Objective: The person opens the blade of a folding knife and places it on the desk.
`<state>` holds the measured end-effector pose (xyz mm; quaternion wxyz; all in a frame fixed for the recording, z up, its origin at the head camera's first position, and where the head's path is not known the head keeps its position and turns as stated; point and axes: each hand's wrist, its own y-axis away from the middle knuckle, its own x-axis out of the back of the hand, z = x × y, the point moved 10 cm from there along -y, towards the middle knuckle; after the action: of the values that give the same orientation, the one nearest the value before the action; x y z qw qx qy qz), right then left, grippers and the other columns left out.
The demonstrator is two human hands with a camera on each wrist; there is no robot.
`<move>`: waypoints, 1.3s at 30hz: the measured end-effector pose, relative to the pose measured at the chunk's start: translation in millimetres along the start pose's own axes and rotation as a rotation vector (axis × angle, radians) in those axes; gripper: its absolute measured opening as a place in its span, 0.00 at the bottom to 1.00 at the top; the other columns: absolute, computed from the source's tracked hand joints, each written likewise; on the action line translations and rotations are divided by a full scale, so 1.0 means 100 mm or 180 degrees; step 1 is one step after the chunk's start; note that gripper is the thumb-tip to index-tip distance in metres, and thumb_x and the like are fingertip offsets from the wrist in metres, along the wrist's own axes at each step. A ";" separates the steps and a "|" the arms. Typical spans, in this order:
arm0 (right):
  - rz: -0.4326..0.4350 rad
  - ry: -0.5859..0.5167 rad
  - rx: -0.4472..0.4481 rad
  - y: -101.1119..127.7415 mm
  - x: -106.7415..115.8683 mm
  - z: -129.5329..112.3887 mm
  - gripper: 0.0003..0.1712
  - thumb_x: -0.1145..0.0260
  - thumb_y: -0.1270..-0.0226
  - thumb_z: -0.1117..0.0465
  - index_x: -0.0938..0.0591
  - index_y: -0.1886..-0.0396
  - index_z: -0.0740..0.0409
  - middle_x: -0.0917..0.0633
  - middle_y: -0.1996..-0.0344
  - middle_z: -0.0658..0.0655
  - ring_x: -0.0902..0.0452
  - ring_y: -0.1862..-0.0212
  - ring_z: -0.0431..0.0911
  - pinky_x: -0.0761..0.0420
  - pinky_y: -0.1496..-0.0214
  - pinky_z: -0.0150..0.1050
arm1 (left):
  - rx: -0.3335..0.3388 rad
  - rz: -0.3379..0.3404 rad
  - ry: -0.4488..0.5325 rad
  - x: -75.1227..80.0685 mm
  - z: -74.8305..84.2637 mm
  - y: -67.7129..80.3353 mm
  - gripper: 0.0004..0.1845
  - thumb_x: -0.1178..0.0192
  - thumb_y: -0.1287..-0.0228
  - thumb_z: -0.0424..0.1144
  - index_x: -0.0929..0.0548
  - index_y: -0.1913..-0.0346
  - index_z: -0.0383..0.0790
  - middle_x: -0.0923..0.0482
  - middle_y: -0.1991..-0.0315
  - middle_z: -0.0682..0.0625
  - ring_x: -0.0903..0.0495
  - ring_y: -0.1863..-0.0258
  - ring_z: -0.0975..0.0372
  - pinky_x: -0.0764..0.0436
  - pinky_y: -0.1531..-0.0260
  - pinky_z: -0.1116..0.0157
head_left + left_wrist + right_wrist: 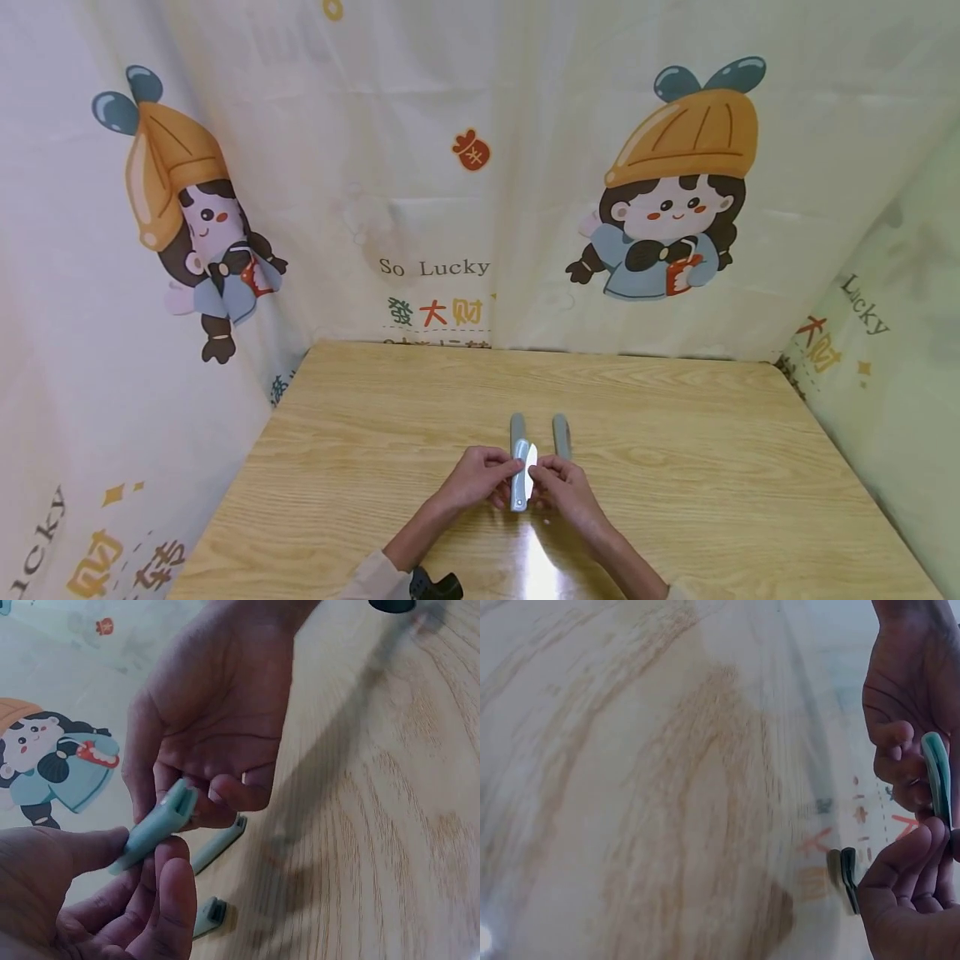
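A folding knife with a pale blue-green handle (519, 483) is held up between both hands over the table, its white blade (532, 468) swung partly out along the right side. My left hand (480, 479) grips the handle, thumb on top and fingers beneath. With thumb and fingertips, my right hand (567, 490) pinches the blade. In the left wrist view the handle (154, 829) shows its slotted end. Two more grey-green folding knives, a left one (517, 427) and a right one (560, 432), lie just beyond the hands, partly covered by them.
The wooden table (375, 408) spreads out on all sides of the hands. A printed curtain (420, 200) hangs behind it and along both sides. A dark object (435, 585) shows by the left sleeve. Bright glare lies on the tabletop in front of the knife.
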<state>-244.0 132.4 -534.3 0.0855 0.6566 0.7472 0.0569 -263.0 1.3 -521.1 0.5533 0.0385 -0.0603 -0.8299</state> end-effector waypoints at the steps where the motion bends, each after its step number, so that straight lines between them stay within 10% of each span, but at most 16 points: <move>1: 0.0012 0.0014 -0.0002 0.00 0.00 0.00 0.12 0.38 0.26 0.62 0.22 0.55 0.70 0.18 0.72 0.52 0.22 0.68 0.42 0.21 0.66 0.34 | -0.0013 0.0003 0.0002 0.00 0.01 0.00 0.13 0.37 0.28 0.36 0.16 0.58 0.24 0.15 0.74 0.42 0.22 0.82 0.65 0.21 0.82 0.68; 39: 0.0099 0.0148 0.0031 0.00 0.06 0.02 0.11 0.40 0.25 0.63 0.22 0.57 0.72 0.17 0.72 0.52 0.22 0.69 0.42 0.19 0.64 0.35 | 0.0057 -0.0038 0.0272 -0.02 -0.02 0.01 0.12 0.39 0.27 0.33 0.16 0.59 0.22 0.15 0.72 0.38 0.18 0.80 0.64 0.16 0.77 0.67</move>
<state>-244.3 138.2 -536.3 0.0640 0.6671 0.7389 0.0698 -261.3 2.2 -522.7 0.5500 0.0792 -0.0437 -0.8302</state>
